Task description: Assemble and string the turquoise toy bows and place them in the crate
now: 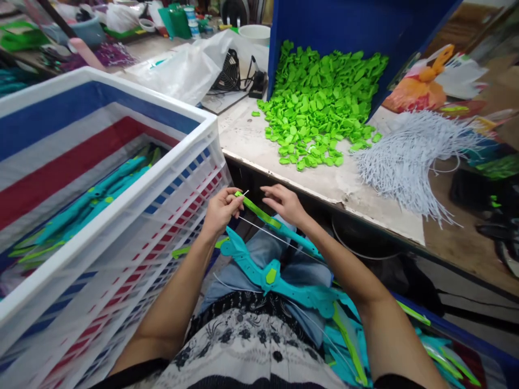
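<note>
My left hand (221,212) pinches the tip of a bright green bow limb (261,214), where a short end of white string sticks out. That limb runs down to the right into a turquoise part, which passes behind my right forearm. A white string (270,232) stretches below it, from near my left fingers toward the right. My right hand (286,204) hovers just beyond the limb, fingers stretched and apart, with nothing visible in them. Across my lap lies a turquoise toy bow (247,266) with a green piece at its middle; my right arm covers its far end.
A white crate (198,141) with a striped lining holds turquoise bows (97,202) on the left. On the table (243,127), green plastic pieces (320,102) spill from a blue bin (352,24). A bundle of white strings (405,156) lies right. More bow parts (344,346) sit beside me.
</note>
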`<state>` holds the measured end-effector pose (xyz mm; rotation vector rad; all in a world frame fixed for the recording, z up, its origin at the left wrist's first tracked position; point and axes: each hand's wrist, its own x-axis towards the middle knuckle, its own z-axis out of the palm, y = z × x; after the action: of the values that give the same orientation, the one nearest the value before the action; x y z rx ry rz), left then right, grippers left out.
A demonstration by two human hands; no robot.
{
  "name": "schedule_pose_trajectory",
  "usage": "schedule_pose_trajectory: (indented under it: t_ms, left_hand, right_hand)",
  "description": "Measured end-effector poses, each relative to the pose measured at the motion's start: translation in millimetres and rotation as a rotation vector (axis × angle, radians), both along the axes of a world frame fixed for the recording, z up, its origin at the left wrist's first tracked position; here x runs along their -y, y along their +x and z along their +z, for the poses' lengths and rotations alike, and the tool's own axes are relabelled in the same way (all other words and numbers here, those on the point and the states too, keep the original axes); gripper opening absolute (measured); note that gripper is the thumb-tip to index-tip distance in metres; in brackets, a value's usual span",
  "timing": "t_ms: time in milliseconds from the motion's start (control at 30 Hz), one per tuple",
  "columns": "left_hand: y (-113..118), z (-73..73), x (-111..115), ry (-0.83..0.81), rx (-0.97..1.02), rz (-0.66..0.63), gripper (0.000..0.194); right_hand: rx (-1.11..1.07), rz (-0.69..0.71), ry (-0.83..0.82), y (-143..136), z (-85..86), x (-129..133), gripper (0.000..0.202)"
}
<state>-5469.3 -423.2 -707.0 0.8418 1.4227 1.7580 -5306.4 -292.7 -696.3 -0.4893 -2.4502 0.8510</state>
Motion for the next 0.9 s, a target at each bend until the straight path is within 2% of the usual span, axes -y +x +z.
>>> schedule_pose_trajectory:
  t_ms: [100,167,300,400,500,533,600,667,733,767,833,900]
  left_hand:
    - [5.3,3.1,8.5,-0.011,0.007,0.018,0.031]
    - [7.1,3.3,13.5,-0.024,0.009,0.038,0.032]
    - [7.3,0.8,19.5,-0.038,0.047,0.038,0.037]
    - [6.0,-3.9,17.4,-0.122,0.061,0.003,0.041]
    - [7.6,-11.3,12.0,-0.176,-0.123,0.123,0.028]
    - [9.3,-13.9,10.7,-0.157,-0.219,0.188,0.022]
    - [14.0,-17.8,9.6,-0.081,-0.383,0.282,0.01]
    - [17.8,-19.2,9.9,-0.016,-0.489,0.266,0.012]
    - [17.8,-17.0,9.4,0.002,-0.541,0.177,0.019]
    - [15.9,-14.4,8.4,-0.006,-0.526,0.126,0.019]
    - [9.0,-7.0,4.3,-0.043,-0.328,0.04,0.018]
    - [-0.1,1.9,-1.0,-0.06,0.014,-0.029,0.021]
  right_hand:
    - [-0.096,0.169,-0.18,-41.9,13.9,-0.7,0.024]
    - [-0.097,0.243,-0.229,-54.0,15.4,0.5,0.016]
    - [-0.098,0.271,-0.17,-56.9,12.3,7.4,0.012]
    - [-0.108,0.27,-0.077,-59.3,8.4,15.9,0.013]
    - [-0.117,0.241,-0.08,-63.8,2.4,10.1,0.012]
    - [-0.124,0.203,-0.11,-64.7,1.1,1.2,0.012]
    - [-0.211,0.015,-0.19,-64.8,2.5,-26.4,0.014]
    - [-0.374,-0.258,-0.235,-62.9,11.7,-56.5,0.017]
    - [-0.526,-0.455,-0.221,-60.5,26.4,-70.2,0.016]
    - [-0.571,-0.488,-0.208,-59.5,33.6,-66.2,0.016]
    - [-0.575,-0.427,-0.157,-57.8,42.0,-35.9,0.013]
    - [-0.466,-0.212,-0.052,-57.0,38.0,11.2,0.008]
